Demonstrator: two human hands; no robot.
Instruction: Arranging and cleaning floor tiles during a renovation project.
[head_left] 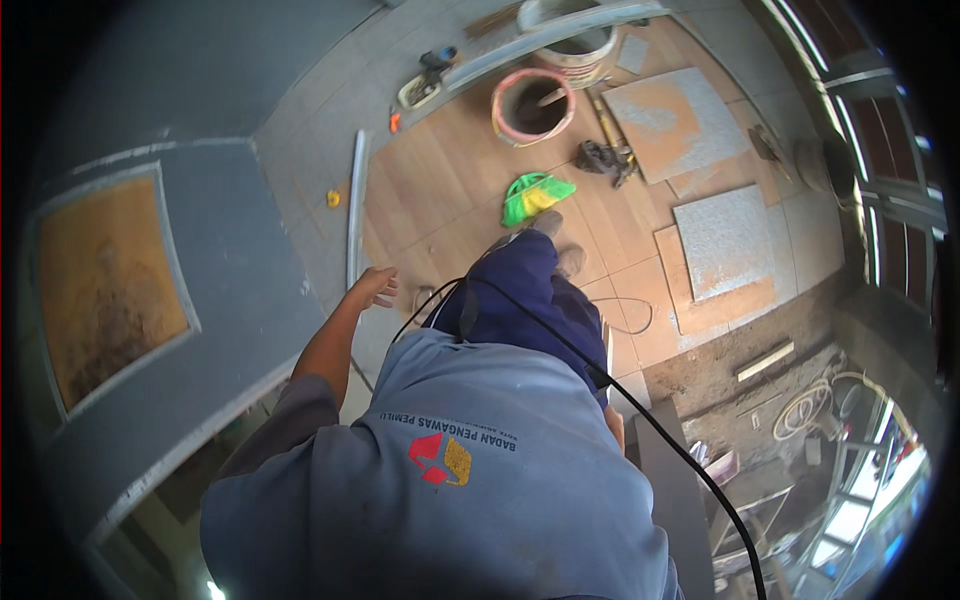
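Observation:
My left hand (375,287) hangs out to my left above the floor, fingers apart and loosely bent, with nothing seen in it. Nearest to it is a long pale metal bar (357,200) lying along the floor. Only a small part of my right hand (616,428) shows beside my right hip; its fingers are hidden. Just ahead of my feet lies a crumpled green and yellow bag or cloth (537,197). Beyond it stands a bucket with a pinkish rim (497,108), a stick-like handle inside. A black cable (690,462) runs across my body.
Grey-smeared tiles (722,240) lie front right, with another large one (680,125) farther off. Near the buckets are a dark crumpled bag (600,157), a yellow-handled tool (605,122) and a pale bucket (580,72). A grey wall (235,240) borders the left. Coiled hose (803,410) lies right.

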